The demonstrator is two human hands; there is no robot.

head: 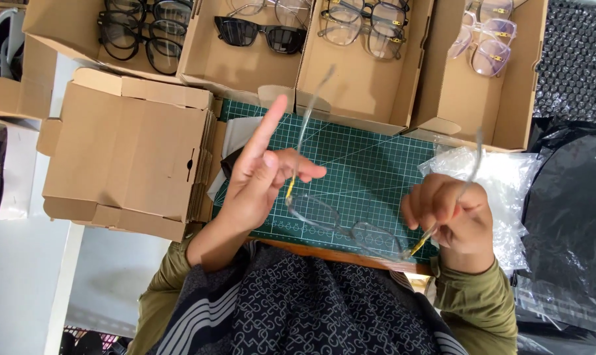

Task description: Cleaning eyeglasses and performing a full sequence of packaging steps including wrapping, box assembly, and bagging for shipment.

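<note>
Clear-framed glasses (340, 223) between both hands (262, 181)

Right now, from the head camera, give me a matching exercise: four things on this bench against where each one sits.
Things:
1. clear glasses
2. black sunglasses
3. stack of flat cardboard boxes
4. clear plastic bags

Places:
A. in an open carton behind the green cutting mat
B. under and beside the right hand
C. held between the left hand and the right hand
D. at the mat's left edge

Pairs: 1-C, 2-A, 3-D, 4-B
</note>
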